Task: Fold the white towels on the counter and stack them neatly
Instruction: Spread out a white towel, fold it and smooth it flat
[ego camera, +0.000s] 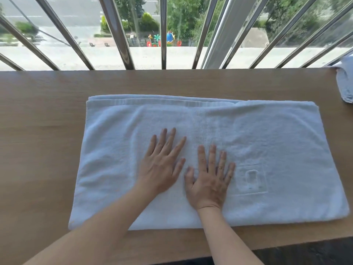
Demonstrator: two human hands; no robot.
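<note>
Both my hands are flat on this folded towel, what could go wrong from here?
1. Along the far edge of the towel the layers do not line up: a lower layer shows past the top one. Folding again may lock that in.
2. The towel's near edge lies close to the front of the counter. If the left hand and right hand smooth toward you, it could slide over the edge.

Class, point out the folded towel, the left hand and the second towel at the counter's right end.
folded towel (267, 140), head view, bare cloth on its right half.
left hand (162, 167), head view, back of the hand.
second towel (345, 83), head view, its visible corner.
</note>
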